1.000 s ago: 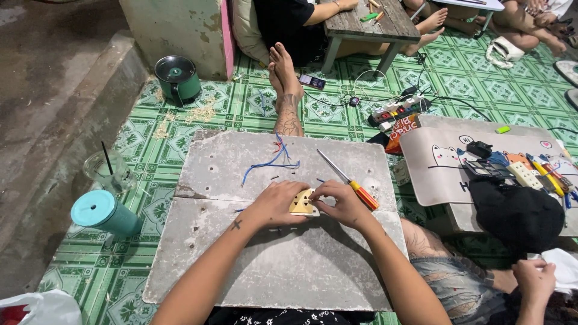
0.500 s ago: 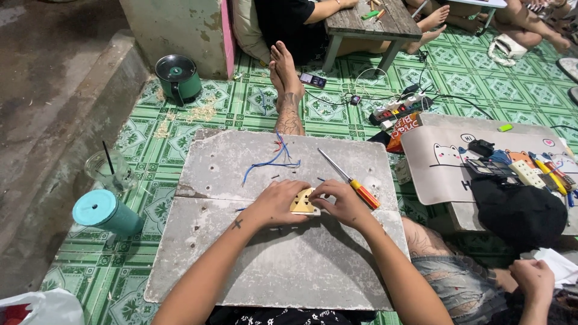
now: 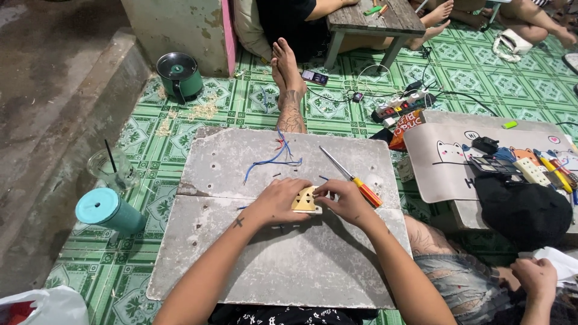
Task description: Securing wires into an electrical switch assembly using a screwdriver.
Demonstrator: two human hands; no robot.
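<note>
Grey and scuffed, the board (image 3: 277, 265) lies across our lap and serves as our landmark. Near its middle our left hand (image 3: 278, 201) and right hand (image 3: 344, 201) meet over a small cream-coloured plastic part (image 3: 306, 200). The left hand's fingers curl down over the part's left side and press it against the board; the right hand pinches its right edge between thumb and fingertips. Both hands are nearly closed on it, though we cannot tell how the hidden fingertips sit.

Just past the right hand, a screwdriver (image 3: 352, 176) with an orange handle lies slanted on the board, close to our knuckles. Further up the board, a few loose blue wires (image 3: 271, 157) trail toward its far edge.

Left of the board, a teal tumbler (image 3: 107, 210) stands on the green patterned floor, with a clear cup (image 3: 113, 170) behind it. Right of the board, another person's hand (image 3: 536, 278) holds something white. Beyond the board's far edge a bare foot (image 3: 288, 75) rests on the tiles, with a power strip (image 3: 402, 105) off to its right.
</note>
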